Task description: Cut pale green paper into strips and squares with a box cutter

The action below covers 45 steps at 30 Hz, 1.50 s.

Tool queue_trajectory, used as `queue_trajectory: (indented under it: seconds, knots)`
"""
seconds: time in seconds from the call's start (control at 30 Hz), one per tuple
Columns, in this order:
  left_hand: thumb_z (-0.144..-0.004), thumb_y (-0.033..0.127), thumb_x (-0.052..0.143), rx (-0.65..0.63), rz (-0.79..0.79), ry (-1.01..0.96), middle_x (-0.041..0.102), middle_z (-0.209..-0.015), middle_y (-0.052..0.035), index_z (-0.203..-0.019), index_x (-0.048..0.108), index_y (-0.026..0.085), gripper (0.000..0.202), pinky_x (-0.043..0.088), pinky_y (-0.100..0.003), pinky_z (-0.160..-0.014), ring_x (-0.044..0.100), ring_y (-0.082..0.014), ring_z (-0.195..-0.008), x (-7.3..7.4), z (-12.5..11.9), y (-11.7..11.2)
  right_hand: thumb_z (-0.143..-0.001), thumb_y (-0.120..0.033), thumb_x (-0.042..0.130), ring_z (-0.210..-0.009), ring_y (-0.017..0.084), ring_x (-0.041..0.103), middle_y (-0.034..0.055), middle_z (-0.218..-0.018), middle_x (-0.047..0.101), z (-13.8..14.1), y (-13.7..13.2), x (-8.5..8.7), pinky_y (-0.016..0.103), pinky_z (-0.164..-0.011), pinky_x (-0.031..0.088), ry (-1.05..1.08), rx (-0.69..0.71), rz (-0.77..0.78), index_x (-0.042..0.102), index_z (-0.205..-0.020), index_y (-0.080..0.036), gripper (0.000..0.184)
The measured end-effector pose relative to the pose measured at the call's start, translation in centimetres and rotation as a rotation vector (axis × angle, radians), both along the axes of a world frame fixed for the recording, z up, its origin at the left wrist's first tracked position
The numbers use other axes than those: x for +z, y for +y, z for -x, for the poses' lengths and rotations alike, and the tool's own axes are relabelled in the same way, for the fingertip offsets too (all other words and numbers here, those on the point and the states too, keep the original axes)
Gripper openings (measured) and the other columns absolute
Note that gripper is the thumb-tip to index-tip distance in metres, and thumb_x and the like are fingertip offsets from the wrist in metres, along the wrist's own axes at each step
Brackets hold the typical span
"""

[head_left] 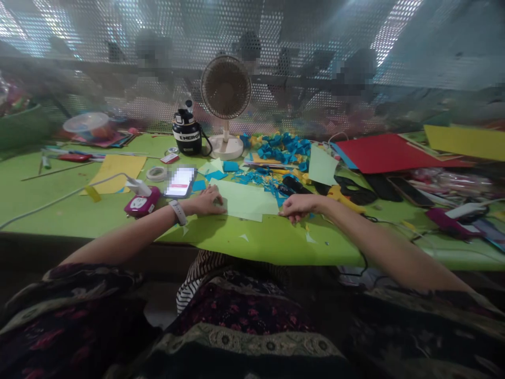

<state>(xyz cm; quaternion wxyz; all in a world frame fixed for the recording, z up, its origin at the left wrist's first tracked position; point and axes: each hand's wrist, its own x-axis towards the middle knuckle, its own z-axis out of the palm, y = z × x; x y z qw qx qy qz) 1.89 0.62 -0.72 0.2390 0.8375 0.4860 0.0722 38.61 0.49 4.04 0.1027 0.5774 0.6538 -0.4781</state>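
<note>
Sheets of pale green paper (244, 199) lie in front of me, one overlapping the other with their edges out of line. At the left end, my left hand (207, 201) rests with bent fingers, thumb and fingertips closed on the paper's edge. My right hand (295, 207) has its fingers curled in and pinches the right corner of the paper. Small blue paper scraps (272, 181) lie just behind the sheets. Another pale green sheet (321, 166) leans farther back on the right.
Behind stand a small fan (226, 89) and a black jug (187, 134). A phone (180, 181) and a magenta plug adapter (142, 202) lie left; black-handled scissors (351, 189), a yellow-orange tool (343, 199) and red paper (402, 152) lie right. Cables cross the green tabletop (252, 242).
</note>
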Motion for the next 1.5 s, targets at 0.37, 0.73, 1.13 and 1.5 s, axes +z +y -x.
queue_trajectory:
  seconds: [0.37,0.73,1.13,1.5]
  knots:
    - [-0.080,0.041,0.065,0.047,0.038,-0.169,0.064,-0.125,-0.0096,-0.107,0.069,0.021,0.034,0.046,-0.041,-0.103,0.059,-0.0297,-0.118,2.1,1.9,0.5,-0.065,-0.067,0.083,-0.061,0.015,0.065,0.0059,-0.069,0.073,-0.2,-0.5,0.9,0.023,-0.047,0.033,-0.001,0.031,-0.032,0.059,-0.071,-0.021,0.052]
    - [-0.053,0.070,0.087,-0.022,-0.084,0.033,0.069,-0.118,-0.0144,-0.120,0.065,0.019,0.087,0.049,-0.041,-0.091,0.062,-0.0373,-0.110,2.1,-2.9,2.8,-0.074,-0.054,0.082,-0.133,0.039,0.055,0.0183,-0.146,0.060,4.5,1.9,0.0,0.046,-0.109,0.045,-0.103,0.447,-0.726,0.060,-0.142,-0.019,0.079]
    - [-0.067,0.052,0.081,0.021,0.218,-0.362,0.071,-0.089,0.0002,-0.098,0.065,0.017,0.049,0.050,-0.031,-0.077,0.063,-0.0214,-0.084,2.9,0.3,2.5,-0.087,-0.056,0.070,-0.145,0.041,0.046,0.0186,-0.158,0.051,3.5,2.0,0.3,0.053,-0.120,0.036,-0.052,0.338,-0.951,0.050,-0.154,-0.017,0.080]
    - [-0.058,0.052,0.084,0.089,0.229,-0.312,0.076,-0.093,-0.0021,-0.103,0.071,0.022,0.056,0.049,-0.033,-0.077,0.066,-0.0230,-0.086,3.0,3.9,3.5,-0.096,-0.048,0.058,-0.125,0.035,0.063,0.0120,-0.131,0.072,-2.8,-0.2,3.4,0.046,-0.111,0.044,-0.039,0.020,-1.118,0.076,-0.120,-0.023,0.039]
